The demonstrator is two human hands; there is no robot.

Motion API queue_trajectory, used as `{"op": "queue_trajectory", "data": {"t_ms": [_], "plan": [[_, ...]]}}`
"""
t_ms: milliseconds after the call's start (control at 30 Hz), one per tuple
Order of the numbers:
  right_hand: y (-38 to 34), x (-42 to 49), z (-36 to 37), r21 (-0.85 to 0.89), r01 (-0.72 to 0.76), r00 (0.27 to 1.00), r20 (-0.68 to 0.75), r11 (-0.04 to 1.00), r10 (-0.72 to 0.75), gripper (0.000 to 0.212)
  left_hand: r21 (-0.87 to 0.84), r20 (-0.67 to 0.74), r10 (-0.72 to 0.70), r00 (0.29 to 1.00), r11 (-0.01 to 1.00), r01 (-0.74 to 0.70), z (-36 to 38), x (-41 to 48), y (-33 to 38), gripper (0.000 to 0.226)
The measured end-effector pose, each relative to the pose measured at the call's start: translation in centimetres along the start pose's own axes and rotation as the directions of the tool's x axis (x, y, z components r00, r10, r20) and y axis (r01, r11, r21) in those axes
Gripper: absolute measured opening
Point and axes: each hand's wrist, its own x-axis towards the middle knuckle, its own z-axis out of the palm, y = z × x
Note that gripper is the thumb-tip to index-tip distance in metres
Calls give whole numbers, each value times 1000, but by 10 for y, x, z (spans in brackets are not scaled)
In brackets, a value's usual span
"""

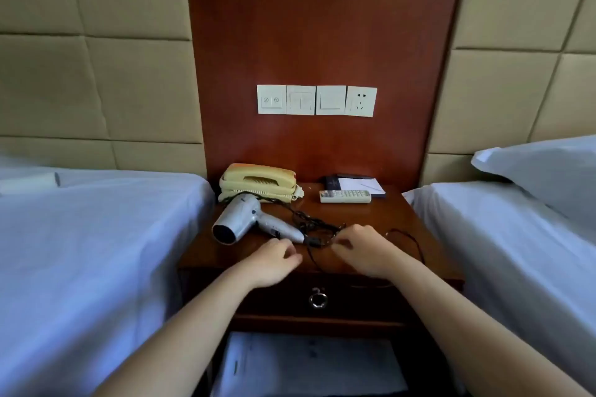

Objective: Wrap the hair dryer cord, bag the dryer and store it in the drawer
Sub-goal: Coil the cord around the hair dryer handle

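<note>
Silver hair dryer (245,219) lies on its side on the dark wooden table (390,216), at about 9 o'clock on the top, nozzle facing 7 o'clock and handle running to 4 o'clock. Its black cord (317,225) sprawls loose from the handle's end toward 3 o'clock. The right hand (364,250) pinches the cord with curled fingers. The left hand (274,259) hovers just beside the handle's end, fingers loosely curled; I cannot tell if it holds anything. The drawer (354,298) below is shut. A cream telephone (258,182) sits at 11 o'clock, a remote (345,196) at 1 o'clock
</note>
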Motion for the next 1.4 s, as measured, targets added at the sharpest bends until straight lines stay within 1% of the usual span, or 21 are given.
{"op": "queue_trajectory", "data": {"t_ms": [67,200,267,333,400,467,533,567,600,633,667,733,833,867,933,1000,1033,1167,1233,1300,1400], "plan": [[5,9,9,39,-10,999,-38,999,12,26,-5,-39,-71,997,997,71,4,11,-9,45],[16,32,31,90,14,998,-55,996,-9,28,5,-38,-150,988,989,151,12,35,-28,68],[21,45,41,131,27,998,-64,991,-19,36,-78,-84,-190,978,980,184,18,45,-35,75],[24,55,52,135,29,997,-76,990,-19,53,-124,-168,-208,964,974,189,22,53,-40,75],[24,64,61,82,23,998,-55,996,-19,67,-17,-253,-192,948,981,194,23,59,-39,67],[23,73,68,5,-6,1000,24,1000,6,77,103,-287,-149,946,977,185,21,64,-36,54],[22,83,74,-53,-31,997,67,998,34,81,132,-297,-138,945,974,184,21,70,-33,52],[23,89,78,-88,-32,998,53,996,37,79,120,-286,-157,945,973,197,22,73,-33,55],[23,93,80,-126,-29,999,26,992,32,75,69,-282,-179,943,976,206,23,75,-32,59],[24,97,83,-162,-21,1000,-8,987,20,71,-30,-273,-214,938,976,215,24,77,-31,62],[25,99,84,-187,-8,999,-48,982,-1,66,-164,-267,-249,931,964,211,25,79,-30,65],[29,102,84,-184,19,993,-115,983,-40,57,-445,-260,-332,907,874,193,23,83,-26,63],[33,103,82,-71,66,981,-180,995,-78,42,-757,-276,-457,846,646,102,23,87,-25,58],[33,102,82,-33,89,976,-198,996,-93,38,-823,-286,-504,815,565,61,24,88,-25,59],[33,100,81,27,143,966,-223,989,-134,33,-919,-261,-585,768,393,-13,26,93,-28,57],[30,98,81,54,202,956,-230,978,-184,31,-976,-193,-634,749,205,-78,27,99,-28,58],[28,96,81,52,232,949,-230,971,-215,31,-984,-173,-647,743,142,-106,27,102,-27,59],[21,91,81,43,319,917,-267,947,-297,29,-981,-147,-662,735,0,-196,24,112,-24,53],[19,89,81,34,344,909,-261,938,-324,32,-982,-112,-667,737,-41,-187,21,113,-25,48],[18,87,81,6,353,911,-232,936,-342,35,-980,-91,-669,738,-70,-185,17,116,-26,49],[20,85,78,-114,329,919,-191,937,-346,40,-962,-117,-646,754,-114,-247,11,114,-27,50]]}}
